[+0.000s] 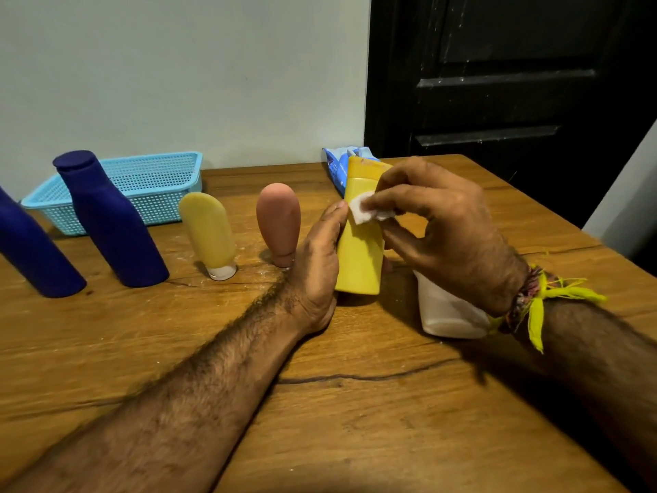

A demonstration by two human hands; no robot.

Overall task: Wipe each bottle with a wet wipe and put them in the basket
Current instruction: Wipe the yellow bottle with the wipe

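Note:
My left hand (pixel 321 265) grips a yellow bottle (pixel 359 257) standing upright on the wooden table (pixel 320 403). My right hand (pixel 444 225) pinches a small white wet wipe (pixel 362 209) against the bottle's upper part. A white bottle (pixel 448 314) stands under my right wrist, partly hidden. To the left stand a pink tube (pixel 279 222), a pale yellow tube (pixel 209 233) and two dark blue bottles (pixel 106 222) (pixel 32 250). A light blue basket (pixel 149 186) sits at the back left and looks empty.
A blue and white wipes pack (pixel 337 165) lies behind the yellow bottle near the wall. A black door (pixel 505 83) stands at the back right. The table's right edge runs diagonally past my right forearm.

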